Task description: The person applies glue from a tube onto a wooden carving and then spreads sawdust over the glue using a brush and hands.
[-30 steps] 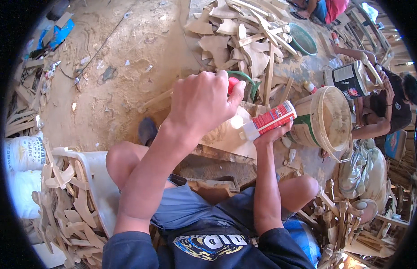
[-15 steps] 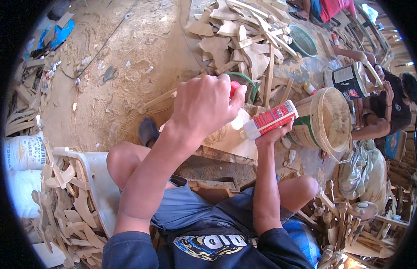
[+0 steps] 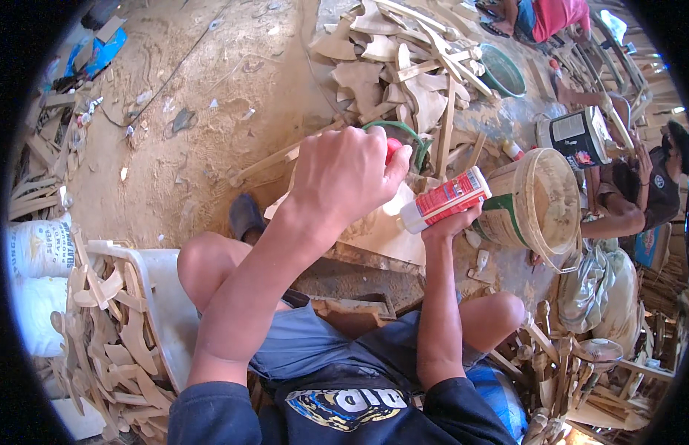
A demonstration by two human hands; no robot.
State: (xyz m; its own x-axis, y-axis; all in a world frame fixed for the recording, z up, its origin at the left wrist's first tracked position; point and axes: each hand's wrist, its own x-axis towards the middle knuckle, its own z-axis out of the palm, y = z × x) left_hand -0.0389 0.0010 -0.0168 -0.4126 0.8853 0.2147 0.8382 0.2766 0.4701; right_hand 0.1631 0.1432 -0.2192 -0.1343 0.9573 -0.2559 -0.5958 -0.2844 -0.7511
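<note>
Raised in front of me, my left hand (image 3: 344, 174) is closed in a fist. A small red cap (image 3: 392, 150) shows between its thumb and curled fingers; the rest of it is hidden. My right hand (image 3: 453, 225) grips a white plastic bottle with a red label (image 3: 448, 199), which looks like a glue bottle. The bottle lies tilted across the fingers, its white end pointing down and left. Under both hands is a pale wooden board (image 3: 381, 239) on a low work block between my legs. The hands are apart.
A dusty bucket (image 3: 533, 215) stands right of the bottle, with a dark tub (image 3: 574, 137) beyond it. Cut wood pieces (image 3: 426, 96) are heaped ahead; more wood parts (image 3: 126, 348) fill the left side. A co-worker (image 3: 648, 178) sits at the far right, another person (image 3: 555, 18) farther back.
My left hand and the red cap have shifted slightly to the right and down. The bottle in my right hand has barely moved. The co-worker at the right has moved a little.
</note>
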